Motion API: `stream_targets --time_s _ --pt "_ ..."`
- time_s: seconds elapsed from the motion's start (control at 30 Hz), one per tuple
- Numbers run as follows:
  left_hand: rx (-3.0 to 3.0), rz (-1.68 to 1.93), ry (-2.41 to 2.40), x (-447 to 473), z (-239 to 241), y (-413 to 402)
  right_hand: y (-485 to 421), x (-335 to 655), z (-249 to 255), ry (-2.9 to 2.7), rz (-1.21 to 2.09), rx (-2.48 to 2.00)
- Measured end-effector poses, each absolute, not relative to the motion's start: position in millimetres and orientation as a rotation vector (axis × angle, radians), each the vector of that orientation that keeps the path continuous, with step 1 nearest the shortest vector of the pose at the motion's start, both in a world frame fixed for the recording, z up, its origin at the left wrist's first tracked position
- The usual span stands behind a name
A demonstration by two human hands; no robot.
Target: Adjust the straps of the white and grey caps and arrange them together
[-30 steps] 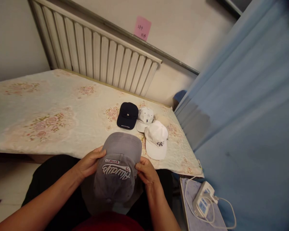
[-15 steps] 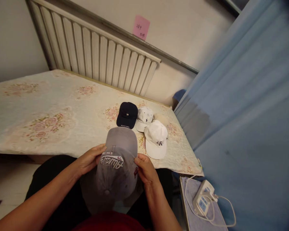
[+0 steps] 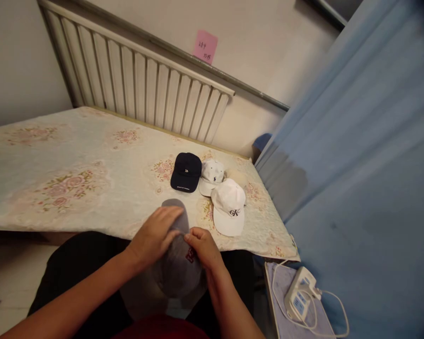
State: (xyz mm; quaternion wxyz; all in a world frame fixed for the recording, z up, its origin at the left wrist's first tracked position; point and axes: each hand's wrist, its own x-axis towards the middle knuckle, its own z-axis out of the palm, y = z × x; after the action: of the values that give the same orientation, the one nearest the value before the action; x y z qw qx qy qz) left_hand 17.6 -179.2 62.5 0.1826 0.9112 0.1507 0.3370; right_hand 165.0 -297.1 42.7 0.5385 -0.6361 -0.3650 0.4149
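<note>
We see two bare hands on a grey cap (image 3: 178, 270) down at the near edge of the bed (image 3: 92, 188). The cap sits partly on the bed and partly over the lap of the person. Its brim points away from us, toward the other caps. The left hand (image 3: 155, 233) lies flat on top of the cap with its fingers stretched out, pressing on it but not closed around it. The right hand (image 3: 202, 245) has its fingers pinched together on the side of the cap, close to a small red patch. The two hands are almost touching each other. The bed has a pale cover with pink flowers on it. Farther back on the bed lie three more caps, close together. A dark blue cap (image 3: 185, 171) is on the left. A white cap with dots (image 3: 212, 173) is just beside it. A white cap with black letters (image 3: 229, 211) lies in front of that one and touches it. They are well apart from the grey cap. Behind the bed stands a white radiator (image 3: 137, 84), and a pink note (image 3: 205, 46) is stuck on the wall above it. On the right hangs a blue curtain (image 3: 356, 165). Low down by the curtain lies a white power strip (image 3: 298, 294) with its cord on a small mat.
</note>
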Motion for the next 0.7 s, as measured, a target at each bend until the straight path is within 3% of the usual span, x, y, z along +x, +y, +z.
stream_targets --time_s 0.17,0.5,0.7 --pt "2.804 0.605 0.084 33.3 76.7 -196.3 -298.5 157.8 55.5 -1.015 0.967 -1.594" --pt "2.672 0.236 0.081 33.6 70.6 -185.8 -315.9 168.6 62.5 -1.225 1.058 -1.612" --pt "2.602 0.032 0.112 17.8 91.6 -176.2 -328.1 192.3 69.8 -1.246 1.098 -1.661"
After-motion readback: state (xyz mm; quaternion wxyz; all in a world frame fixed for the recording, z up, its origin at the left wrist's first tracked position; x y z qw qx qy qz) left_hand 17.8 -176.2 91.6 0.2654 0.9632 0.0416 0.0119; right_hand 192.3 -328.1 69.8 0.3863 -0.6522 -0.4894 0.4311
